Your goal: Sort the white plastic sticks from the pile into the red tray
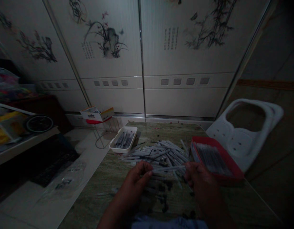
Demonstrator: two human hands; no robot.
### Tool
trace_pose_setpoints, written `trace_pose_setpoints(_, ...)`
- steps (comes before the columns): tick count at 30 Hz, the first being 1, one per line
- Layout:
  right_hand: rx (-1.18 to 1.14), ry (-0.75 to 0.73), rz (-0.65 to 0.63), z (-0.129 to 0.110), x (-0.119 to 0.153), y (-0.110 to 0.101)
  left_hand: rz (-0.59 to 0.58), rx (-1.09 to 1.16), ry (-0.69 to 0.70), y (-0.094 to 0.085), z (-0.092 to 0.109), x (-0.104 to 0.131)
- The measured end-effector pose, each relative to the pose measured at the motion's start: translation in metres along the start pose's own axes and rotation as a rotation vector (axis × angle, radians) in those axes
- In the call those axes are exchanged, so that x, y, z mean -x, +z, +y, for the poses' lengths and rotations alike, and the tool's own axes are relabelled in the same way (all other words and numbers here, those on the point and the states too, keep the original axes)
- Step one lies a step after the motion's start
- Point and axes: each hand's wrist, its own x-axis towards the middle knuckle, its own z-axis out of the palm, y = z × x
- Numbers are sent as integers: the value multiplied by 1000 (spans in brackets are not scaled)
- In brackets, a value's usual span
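A thin, pale, translucent stick (168, 169) stretches between my two hands above the table. Its left end is pinched in my left hand (139, 176), and my right hand (198, 175) grips the right end. Just beyond them lies a loose pile of similar whitish sticks (161, 151), some with dark parts. Small black pieces (164, 198) are scattered on the table between my forearms. A cream tray (111, 147) holding dark-tinted sticks stands left of the pile. On the right, a red tray (237, 170) holds a row of sticks in a clear inner container.
The wood-patterned table (89, 194) has its left edge beside a tiled floor. A white folding chair (244, 136) leans behind the red tray. An open shoe box (96, 114) sits on a red stool at the back left. Sliding doors stand behind.
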Motion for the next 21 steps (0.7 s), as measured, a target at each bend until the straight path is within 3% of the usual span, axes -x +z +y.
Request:
trace_pose_setpoints(4, -27, -13, -82, 1, 0, 2, 4, 31, -20, -3, -2, -3)
trace_pose_setpoints(7, -51, 61, -180, -1, 1, 5, 35, 72, -21, -9, -2, -7)
trace_pose_setpoints(12, 91, 155, -375, -4, 9, 16, 100, 120, -20, -12, 0, -11)
trace_pose_setpoints(21, 21, -44, -527, -24, 26, 23, 166, 175, -56, 12, 2, -4)
